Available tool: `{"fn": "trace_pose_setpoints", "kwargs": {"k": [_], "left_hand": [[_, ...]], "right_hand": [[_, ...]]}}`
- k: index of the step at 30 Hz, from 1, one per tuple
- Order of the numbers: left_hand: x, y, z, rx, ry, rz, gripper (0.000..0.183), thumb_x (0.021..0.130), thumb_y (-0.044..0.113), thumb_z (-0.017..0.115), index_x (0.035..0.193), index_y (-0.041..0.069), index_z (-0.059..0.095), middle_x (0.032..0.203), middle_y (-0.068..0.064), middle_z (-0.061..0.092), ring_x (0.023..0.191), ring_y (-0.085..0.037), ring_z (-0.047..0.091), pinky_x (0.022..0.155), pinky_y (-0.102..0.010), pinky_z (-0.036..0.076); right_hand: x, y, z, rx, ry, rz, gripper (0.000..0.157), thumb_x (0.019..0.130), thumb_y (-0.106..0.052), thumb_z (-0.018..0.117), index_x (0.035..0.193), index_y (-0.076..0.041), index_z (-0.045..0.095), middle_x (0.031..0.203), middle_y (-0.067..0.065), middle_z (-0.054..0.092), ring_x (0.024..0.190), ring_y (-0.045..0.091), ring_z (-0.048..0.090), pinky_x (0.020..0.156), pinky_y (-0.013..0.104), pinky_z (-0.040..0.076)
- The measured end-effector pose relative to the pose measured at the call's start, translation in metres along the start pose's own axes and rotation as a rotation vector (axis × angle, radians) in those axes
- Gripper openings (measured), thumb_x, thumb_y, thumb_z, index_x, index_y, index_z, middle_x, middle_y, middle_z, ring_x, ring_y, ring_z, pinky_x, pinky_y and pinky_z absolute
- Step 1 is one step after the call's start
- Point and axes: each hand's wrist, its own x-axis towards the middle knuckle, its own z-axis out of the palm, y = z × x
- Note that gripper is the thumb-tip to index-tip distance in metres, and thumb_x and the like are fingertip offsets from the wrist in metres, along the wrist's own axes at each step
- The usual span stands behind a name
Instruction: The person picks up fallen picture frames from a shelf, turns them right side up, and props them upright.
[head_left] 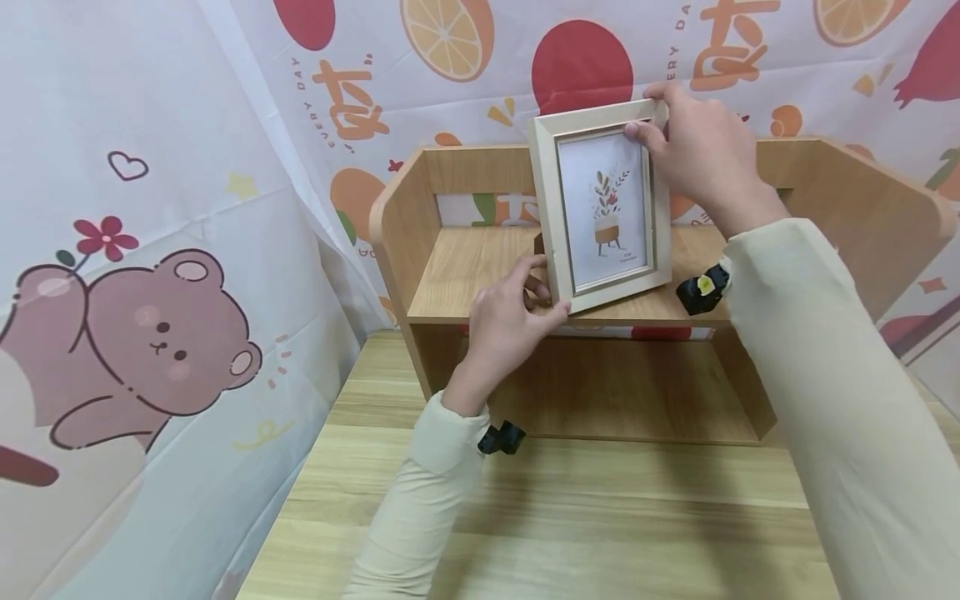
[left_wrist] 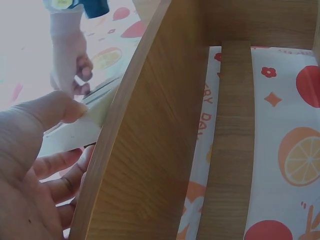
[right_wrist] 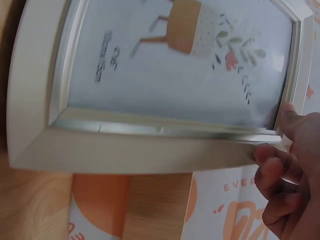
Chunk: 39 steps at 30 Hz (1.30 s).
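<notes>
A cream picture frame [head_left: 552,217] with a potted-plant print stands tilted on the upper shelf [head_left: 480,275] of a wooden desk rack. My right hand [head_left: 705,154] grips its top right corner, thumb on the front face. At the lower left corner my left hand [head_left: 506,321] pinches the frame, thumb in front and the other fingers behind the edge. The left wrist view shows that thumb on the frame's corner [left_wrist: 75,132], beside the shelf board [left_wrist: 145,130]. In the right wrist view the right hand [right_wrist: 292,170] holds the frame's border [right_wrist: 150,155] at one end.
The rack's lower compartment [head_left: 622,387] lies below the shelf, and its side panels [head_left: 401,242] rise left and right. Under it is a wood-grain table [head_left: 360,467]. A fruit-print cloth [head_left: 420,108] hangs behind, and a bear-print cloth [head_left: 172,333] hangs at the left.
</notes>
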Motion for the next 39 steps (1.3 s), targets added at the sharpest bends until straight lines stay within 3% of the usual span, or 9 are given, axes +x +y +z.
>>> {"fn": "trace_pose_setpoints", "kwargs": {"k": [5,10,13,18,23,27,31,39], "left_hand": [[0.001,-0.001,-0.003,-0.032,-0.036,-0.027,0.053,0.083,0.029,0.073,0.13,0.015,0.054,0.089,0.001,0.068,0.073,-0.013,0.059,0.075,-0.032,0.038],[0.003,-0.002,-0.006,-0.04,-0.059,-0.043,0.053,0.083,0.029,0.072,0.131,0.015,0.053,0.09,0.002,0.067,0.073,-0.013,0.059,0.068,-0.028,0.037],[0.006,-0.002,-0.007,-0.039,-0.08,-0.062,0.054,0.084,0.029,0.071,0.132,0.015,0.052,0.091,0.002,0.067,0.074,-0.013,0.058,0.065,-0.027,0.037],[0.01,-0.001,-0.008,-0.035,-0.112,-0.111,0.054,0.085,0.03,0.071,0.133,0.018,0.05,0.093,0.003,0.066,0.078,-0.013,0.059,0.062,-0.026,0.038],[0.013,-0.002,-0.011,-0.063,-0.15,-0.138,0.054,0.086,0.028,0.07,0.134,0.019,0.049,0.096,0.002,0.066,0.081,-0.014,0.06,0.063,-0.026,0.04],[0.016,-0.005,-0.012,-0.09,-0.156,-0.147,0.054,0.086,0.027,0.07,0.136,0.02,0.049,0.097,0.001,0.067,0.082,-0.015,0.061,0.064,-0.027,0.041],[0.018,-0.009,-0.013,-0.104,-0.156,-0.145,0.054,0.086,0.026,0.069,0.137,0.022,0.05,0.098,0.002,0.068,0.084,-0.014,0.062,0.066,-0.027,0.042],[0.018,-0.014,-0.014,-0.145,-0.171,-0.155,0.054,0.087,0.025,0.069,0.138,0.024,0.049,0.1,0.001,0.068,0.085,-0.015,0.061,0.063,-0.028,0.042]], "right_hand": [[-0.001,0.002,0.0,-0.01,0.021,0.007,0.062,0.1,-0.047,0.041,0.152,-0.018,0.027,0.11,0.02,0.061,0.089,0.036,0.06,0.061,0.037,0.042],[0.0,0.005,-0.002,-0.019,0.005,0.029,0.065,0.099,-0.048,0.041,0.154,-0.018,0.024,0.107,0.022,0.06,0.079,0.035,0.055,0.057,0.038,0.04],[0.0,0.011,-0.005,-0.01,-0.023,0.052,0.064,0.099,-0.05,0.038,0.152,-0.014,0.028,0.114,0.024,0.06,0.083,0.036,0.055,0.058,0.039,0.04],[0.0,0.022,-0.002,0.065,-0.059,0.062,0.064,0.098,-0.054,0.034,0.147,-0.013,0.039,0.135,0.019,0.056,0.104,0.036,0.057,0.072,0.04,0.048],[-0.001,0.028,-0.001,0.186,-0.095,0.089,0.067,0.097,-0.056,0.035,0.148,-0.012,0.036,0.143,0.016,0.05,0.113,0.034,0.057,0.095,0.048,0.049],[0.0,0.028,-0.004,0.248,-0.125,0.111,0.068,0.097,-0.055,0.035,0.143,-0.006,0.04,0.14,0.016,0.051,0.11,0.03,0.055,0.086,0.036,0.051],[-0.002,0.029,-0.006,0.268,-0.131,0.116,0.069,0.097,-0.056,0.036,0.141,-0.003,0.041,0.137,0.016,0.052,0.104,0.026,0.051,0.074,0.025,0.043],[-0.012,0.033,-0.005,0.297,-0.109,0.109,0.07,0.097,-0.055,0.037,0.142,-0.002,0.039,0.139,0.016,0.052,0.103,0.026,0.054,0.083,0.025,0.05]]}}
